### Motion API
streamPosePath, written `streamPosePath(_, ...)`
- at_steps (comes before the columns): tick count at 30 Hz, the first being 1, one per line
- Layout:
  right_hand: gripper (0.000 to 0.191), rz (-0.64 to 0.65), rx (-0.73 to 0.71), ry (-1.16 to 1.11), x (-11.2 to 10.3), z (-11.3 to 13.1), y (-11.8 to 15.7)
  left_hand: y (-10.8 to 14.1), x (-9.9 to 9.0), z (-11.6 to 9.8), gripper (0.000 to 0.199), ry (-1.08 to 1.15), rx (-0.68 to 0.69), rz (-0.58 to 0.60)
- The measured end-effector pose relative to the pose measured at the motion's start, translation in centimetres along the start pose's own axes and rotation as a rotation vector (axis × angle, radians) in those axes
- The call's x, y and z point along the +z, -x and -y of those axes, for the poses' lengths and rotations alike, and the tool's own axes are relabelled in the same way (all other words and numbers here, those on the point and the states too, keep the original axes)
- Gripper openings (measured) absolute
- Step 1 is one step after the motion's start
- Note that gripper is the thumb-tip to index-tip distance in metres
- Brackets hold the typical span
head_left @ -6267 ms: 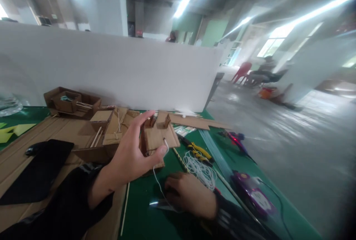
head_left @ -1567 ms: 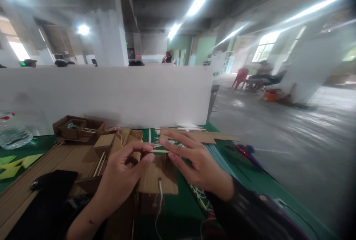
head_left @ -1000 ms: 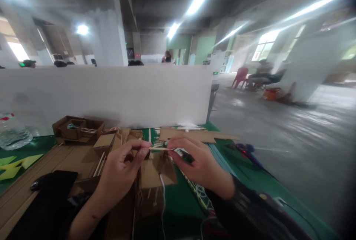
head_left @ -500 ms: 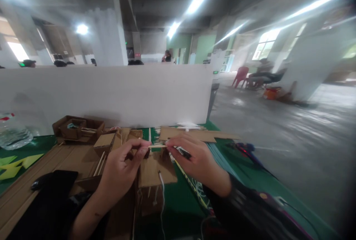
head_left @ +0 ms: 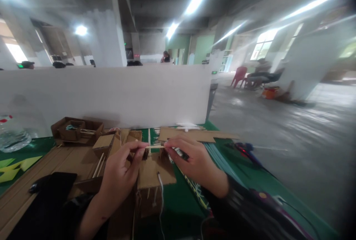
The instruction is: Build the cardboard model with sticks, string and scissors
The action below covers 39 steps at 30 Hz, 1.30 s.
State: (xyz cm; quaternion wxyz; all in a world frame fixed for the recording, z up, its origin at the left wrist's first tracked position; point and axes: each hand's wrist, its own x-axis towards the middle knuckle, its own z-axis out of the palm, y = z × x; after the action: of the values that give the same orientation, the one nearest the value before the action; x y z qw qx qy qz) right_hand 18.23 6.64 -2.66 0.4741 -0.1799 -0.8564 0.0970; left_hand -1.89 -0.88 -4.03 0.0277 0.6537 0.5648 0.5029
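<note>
A short thin wooden stick (head_left: 155, 147) spans level between my two hands. My left hand (head_left: 122, 173) pinches its left end between thumb and fingertips. On the other end, my right hand (head_left: 191, 158) has its thumb and fingers closed. Just below the stick is a small cardboard structure (head_left: 155, 175) with a flat top; a white cord (head_left: 161, 199) comes out of it and hangs down its front. Thin sticks poke out under its top. My fingers partly hide upright pieces at the back of the structure.
A cardboard box with compartments (head_left: 78, 130) stands back left, near a clear plastic bottle (head_left: 12, 136). Yellow paper pieces (head_left: 16, 167) lie far left. A hot glue gun (head_left: 244, 149) rests at the right. A white partition (head_left: 111, 95) closes the table's back edge.
Both hands still hold the stick in nearly the same pose. The whole view has shifted very slightly; nothing has been taken up or let go.
</note>
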Motion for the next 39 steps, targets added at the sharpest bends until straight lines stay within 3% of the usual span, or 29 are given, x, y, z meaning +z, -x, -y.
streamPosePath(13,0.012,0.021,-0.010,0.015,0.2,0.0,0.0,-0.1,-0.2,0.1,0.017,-0.059,0.034,-0.019)
streamPosePath(17,0.011,0.074,0.042,0.007,-1.6,0.1,-0.1,-0.1,-0.3,0.2,0.019,-0.058,-0.003,-0.004)
streamPosePath(20,0.008,0.027,0.136,0.021,-4.1,-0.3,0.5,-0.1,-0.6,0.4,0.020,-0.011,-0.018,0.015)
streamPosePath(22,0.008,0.034,0.224,0.075,-5.5,-0.9,1.7,-0.1,-0.8,0.2,0.022,0.050,-0.021,0.027)
streamPosePath(25,0.009,0.207,0.369,0.149,-5.6,-2.0,4.7,-0.1,-1.3,-0.4,0.030,0.132,-0.068,0.078)
streamPosePath(28,0.011,0.375,0.431,0.255,-3.3,-3.0,8.5,-0.2,-1.6,-1.2,0.030,0.153,-0.152,0.218)
streamPosePath(32,0.014,0.446,0.436,0.296,0.7,-4.0,12.0,-0.5,-1.6,-1.3,0.021,0.165,-0.211,0.342)
streamPosePath(34,0.011,0.462,0.444,0.314,1.5,-4.2,12.8,-0.7,-1.7,-1.1,0.022,0.164,-0.217,0.361)
streamPosePath(37,0.024,0.450,0.453,0.349,0.5,-3.5,13.5,-1.0,-2.0,-0.6,0.024,0.141,-0.214,0.399)
streamPosePath(39,0.021,0.446,0.480,0.382,-1.2,-2.4,14.4,-1.2,-2.4,-0.3,0.025,0.149,-0.223,0.420)
